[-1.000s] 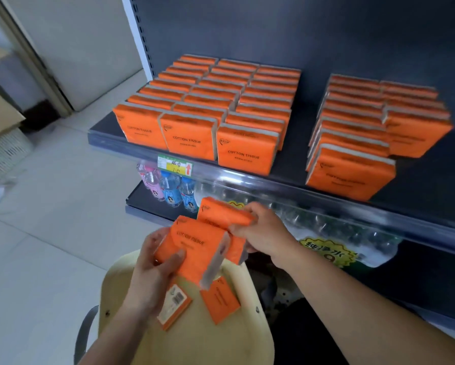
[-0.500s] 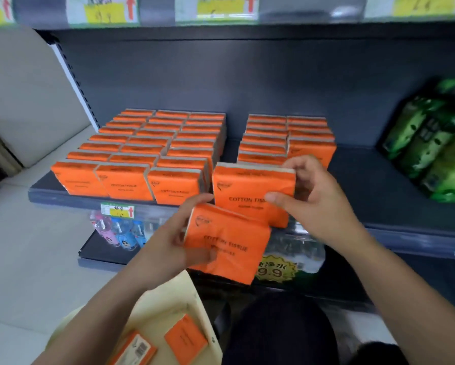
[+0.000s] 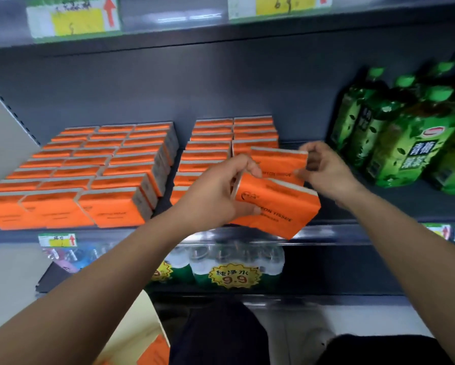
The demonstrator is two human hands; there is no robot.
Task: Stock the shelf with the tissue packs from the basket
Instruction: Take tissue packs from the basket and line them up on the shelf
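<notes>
On dark grey metal store shelf [image 3: 416, 201], R hand [image 3: 324, 169] pinches orange plastic-wrapped tissue pack [image 3: 279, 162] by its right end, long axis along shelf edge, prob. over front of right stocked column [image 3: 252, 127]. L hand [image 3: 216, 196] grips second tilted pack [image 3: 281, 209] just in front.

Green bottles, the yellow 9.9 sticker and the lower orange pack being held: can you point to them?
green bottles [image 3: 416, 154]: head view, on the front label.
9.9 sticker [image 3: 233, 276]: head view, middle of the yellow starburst.
lower held tissue pack [image 3: 281, 206]: head view, on its orange front face.
</notes>
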